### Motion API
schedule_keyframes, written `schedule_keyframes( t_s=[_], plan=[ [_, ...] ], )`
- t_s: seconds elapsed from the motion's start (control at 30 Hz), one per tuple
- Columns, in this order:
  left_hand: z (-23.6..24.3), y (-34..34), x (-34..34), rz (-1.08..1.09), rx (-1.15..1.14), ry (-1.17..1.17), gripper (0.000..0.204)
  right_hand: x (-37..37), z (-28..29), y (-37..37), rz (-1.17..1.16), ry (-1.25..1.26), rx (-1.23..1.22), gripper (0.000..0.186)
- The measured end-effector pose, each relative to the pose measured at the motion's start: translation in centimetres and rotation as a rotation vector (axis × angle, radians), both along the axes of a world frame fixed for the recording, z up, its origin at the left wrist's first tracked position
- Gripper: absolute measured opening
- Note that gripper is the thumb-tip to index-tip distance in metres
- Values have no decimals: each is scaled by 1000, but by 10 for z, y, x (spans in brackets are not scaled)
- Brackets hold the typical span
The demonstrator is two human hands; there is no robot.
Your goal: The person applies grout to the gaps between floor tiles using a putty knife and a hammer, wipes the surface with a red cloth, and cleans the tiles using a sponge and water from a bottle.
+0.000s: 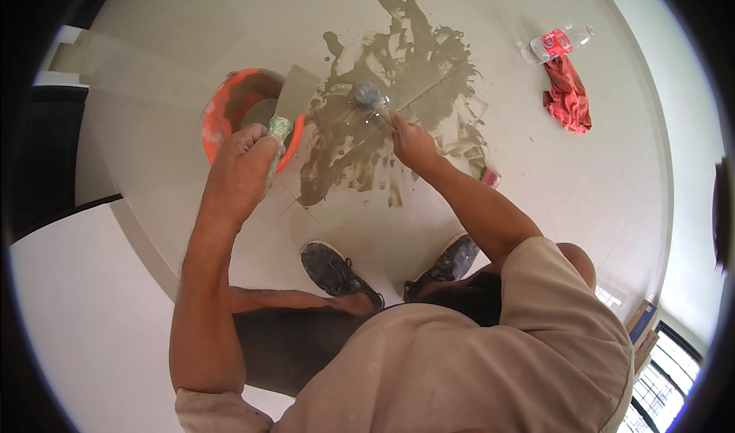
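Observation:
My left hand (243, 174) is closed around the green-wrapped handle of a scraper (300, 90). Its broad flat blade points up and away, over the right side of an orange bucket (211, 127) holding grey slurry. My right hand (416, 145) grips the pale handle of a tool with a rounded grey head (367, 94); whether that is a brush or a mallet is not clear. The head is over the wet grey slurry (417, 65), which lies in an uneven, streaked patch on the pale floor.
A clear plastic bottle (576, 38) with a red label lies at the far right, beside a crumpled red cloth (567, 96). A small pinkish-red object (491, 177) sits at the patch's near right edge. My dark shoes (331, 268) stand on the near side of the slurry.

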State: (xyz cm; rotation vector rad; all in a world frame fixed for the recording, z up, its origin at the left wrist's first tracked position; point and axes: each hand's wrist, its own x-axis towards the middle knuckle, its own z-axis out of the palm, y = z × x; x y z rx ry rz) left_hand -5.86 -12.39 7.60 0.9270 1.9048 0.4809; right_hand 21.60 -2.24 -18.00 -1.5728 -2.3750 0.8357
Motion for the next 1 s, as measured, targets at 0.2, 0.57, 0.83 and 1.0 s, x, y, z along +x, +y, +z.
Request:
schedule_keyframes(
  t_s=[0.2, 0.57, 0.83, 1.0],
  plan=[
    [0, -2, 1, 25, 57, 0, 31, -14, -13, 78, -270, 45, 85, 35],
    [-6, -3, 0, 40, 37, -52, 24, 15, -22, 144, -145, -51, 143, 42],
    [-3, 1, 4, 17, 25, -8, 22, 10, -8, 138, -70, -64, 193, 39],
    [-3, -8, 0, 55, 8, -29, 22, -8, 7, 125, -135, -67, 95, 37]
  ],
)
